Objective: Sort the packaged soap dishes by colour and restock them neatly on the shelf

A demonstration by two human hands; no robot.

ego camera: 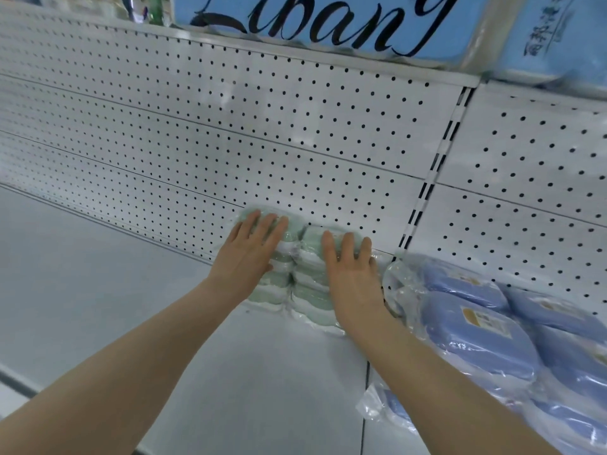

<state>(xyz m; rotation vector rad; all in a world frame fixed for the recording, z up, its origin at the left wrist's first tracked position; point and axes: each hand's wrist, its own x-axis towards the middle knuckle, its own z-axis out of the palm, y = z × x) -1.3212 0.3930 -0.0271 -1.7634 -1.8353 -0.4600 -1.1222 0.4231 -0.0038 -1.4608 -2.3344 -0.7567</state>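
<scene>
Two stacks of green packaged soap dishes (302,284) stand side by side on the white shelf (98,290), pushed against the pegboard back. My left hand (253,247) lies flat with straight fingers on the left stack. My right hand (351,270) presses flat on the right stack. Blue packaged soap dishes (486,326) in clear wrap lie in rows to the right of the green ones. One more blue pack (391,408) sits near the shelf front.
A white pegboard (262,133) forms the back wall, with a slotted upright (430,178) between two panels. Large blue wrapped packs (328,24) sit on the shelf above. The shelf surface stretches away bare to the left of the green stacks.
</scene>
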